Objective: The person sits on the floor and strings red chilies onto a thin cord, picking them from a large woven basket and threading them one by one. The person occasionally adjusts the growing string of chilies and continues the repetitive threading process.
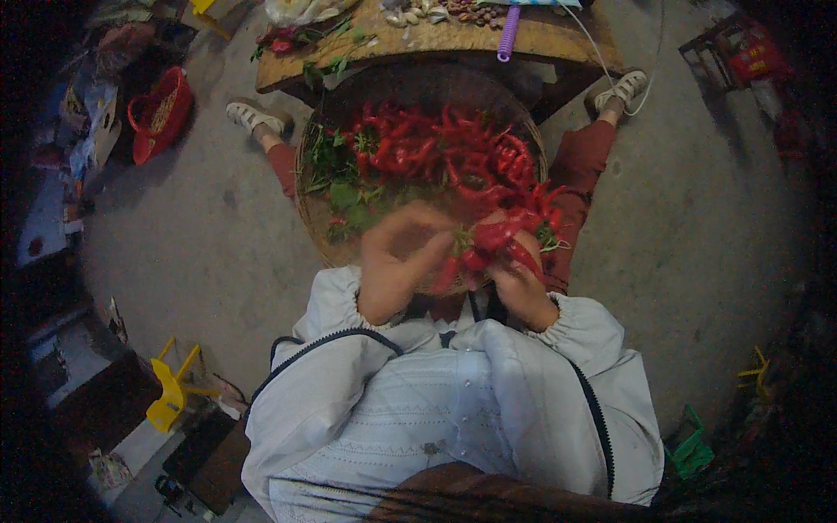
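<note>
My right hand (pixel 523 287) holds a bunch of red chili peppers (pixel 494 238) over the near right rim of a round wicker basket (pixel 302 196). The tips of my left thumb and forefinger come together at the bunch's green stems; my left hand (pixel 395 261) is blurred, so whether it grips a stem is unclear. A white string (pixel 556 246) loops out at the bunch's right side. Inside the basket, many red chilies (pixel 418 147) are heaped toward the back and right. Green leaves and stems (pixel 346 199) lie along its left side.
A wooden table (pixel 405 46) stands just beyond the basket, bearing garlic cloves (pixel 415 13), a purple coil (pixel 509 34) and leafy sprigs (pixel 340 62). The basket sits between my legs. A red basket (pixel 160 118) and yellow stool (pixel 169 392) are at left, a green plastic item (pixel 690 448) at right.
</note>
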{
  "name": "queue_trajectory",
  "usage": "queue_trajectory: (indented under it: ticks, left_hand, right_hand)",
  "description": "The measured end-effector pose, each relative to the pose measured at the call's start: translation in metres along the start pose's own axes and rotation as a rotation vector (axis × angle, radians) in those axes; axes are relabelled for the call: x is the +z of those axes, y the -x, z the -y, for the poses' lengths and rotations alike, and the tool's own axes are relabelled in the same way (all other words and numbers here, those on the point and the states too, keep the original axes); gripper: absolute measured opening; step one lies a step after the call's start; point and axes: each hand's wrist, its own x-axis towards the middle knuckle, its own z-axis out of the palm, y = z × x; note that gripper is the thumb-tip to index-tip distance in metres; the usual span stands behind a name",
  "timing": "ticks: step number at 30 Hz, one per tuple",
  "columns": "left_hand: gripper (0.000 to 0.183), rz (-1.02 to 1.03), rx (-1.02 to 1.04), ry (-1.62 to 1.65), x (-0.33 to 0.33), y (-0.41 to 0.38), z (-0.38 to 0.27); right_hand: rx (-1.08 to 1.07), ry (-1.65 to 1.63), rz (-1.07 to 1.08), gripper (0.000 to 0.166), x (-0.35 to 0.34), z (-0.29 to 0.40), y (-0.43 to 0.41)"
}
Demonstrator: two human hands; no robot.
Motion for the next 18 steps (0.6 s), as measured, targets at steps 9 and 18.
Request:
queue_trajectory:
  ticks: [9, 18]
  left_hand:
    - [0.009, 0.046, -0.072, -0.022, 0.005, 0.001, 0.003]
    - [0.010, -0.008, 0.186, -0.152, 0.005, -0.001, 0.010]
  right_hand:
    - [-0.112, 0.053, -0.158, 0.022, 0.009, -0.009, 0.003]
    - [-0.115, 0.054, -0.139, 0.030, 0.002, -0.016, 0.005]
